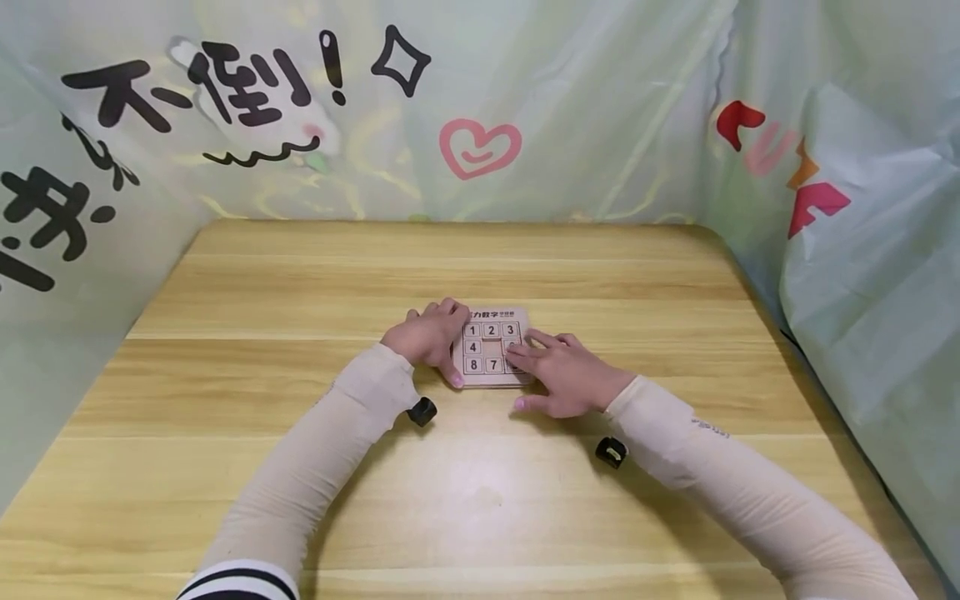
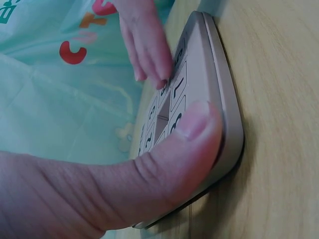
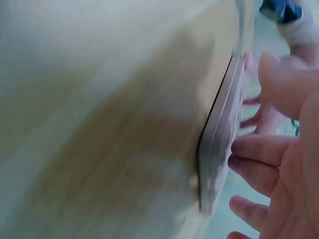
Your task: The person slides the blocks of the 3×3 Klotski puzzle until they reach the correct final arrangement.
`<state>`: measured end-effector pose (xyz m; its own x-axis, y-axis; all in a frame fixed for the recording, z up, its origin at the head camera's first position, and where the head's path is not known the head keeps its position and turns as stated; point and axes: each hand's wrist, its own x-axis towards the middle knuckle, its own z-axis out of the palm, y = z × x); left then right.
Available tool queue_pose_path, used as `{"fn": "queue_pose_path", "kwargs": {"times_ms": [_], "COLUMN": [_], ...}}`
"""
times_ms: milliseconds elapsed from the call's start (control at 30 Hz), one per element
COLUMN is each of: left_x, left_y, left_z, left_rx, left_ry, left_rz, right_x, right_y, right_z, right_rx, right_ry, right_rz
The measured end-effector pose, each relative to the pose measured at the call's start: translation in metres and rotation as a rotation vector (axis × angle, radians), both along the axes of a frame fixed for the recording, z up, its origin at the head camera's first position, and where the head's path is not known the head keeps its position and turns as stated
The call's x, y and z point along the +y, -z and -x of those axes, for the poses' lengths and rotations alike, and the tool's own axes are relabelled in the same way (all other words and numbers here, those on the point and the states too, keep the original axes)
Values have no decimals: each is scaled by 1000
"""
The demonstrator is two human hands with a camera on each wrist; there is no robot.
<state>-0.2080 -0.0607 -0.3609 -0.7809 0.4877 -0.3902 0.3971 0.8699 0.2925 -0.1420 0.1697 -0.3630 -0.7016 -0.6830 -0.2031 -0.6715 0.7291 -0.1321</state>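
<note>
A number slide puzzle point(image 1: 483, 357), pale pink with framed black digits, lies flat on the table. Tiles 1, 2 and 3 form its top row, 4 is at the middle left, and 8 and 7 are in the bottom row; the centre slot is bare. My left hand point(image 1: 429, 335) holds the puzzle by its left side, thumb point(image 2: 197, 124) on the near corner and fingers at the far corner. From the right, my right hand point(image 1: 566, 377) touches the right-column tiles with extended fingertips point(image 3: 241, 147), partly covering them. Its thumb is off the puzzle.
The wooden table point(image 1: 300, 275) extends around the puzzle on all sides. Printed curtains point(image 1: 585, 108) hang behind it and along both sides. Small black devices point(image 1: 611, 452) sit by both wrists.
</note>
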Motion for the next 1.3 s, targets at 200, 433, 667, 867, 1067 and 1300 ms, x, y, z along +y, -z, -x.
{"fn": "queue_pose_path", "kwargs": {"times_ms": [200,433,667,867,1067,1300], "left_x": [1,0,-1,-1,-1,0], "left_y": [0,1,3,2,2,3], "left_z": [-1,0,1,1,2,2], "left_rx": [-8,-1,6,-3,-5,-3], "left_ry": [0,0,10,-7,1,4], "left_rz": [0,-1,-4,-15,-7,-1], "right_x": [-1,-15,-3,3,2,-2], "right_y": [4,5,-4,-5,-1,3], "right_z": [7,10,0,-2,7,3], "right_rx": [-8,-12,-5,-7,40,8], "right_ry": [30,-19,-11,-7,0,-28], "right_rz": [12,8,-12,-14,-11,-8]}}
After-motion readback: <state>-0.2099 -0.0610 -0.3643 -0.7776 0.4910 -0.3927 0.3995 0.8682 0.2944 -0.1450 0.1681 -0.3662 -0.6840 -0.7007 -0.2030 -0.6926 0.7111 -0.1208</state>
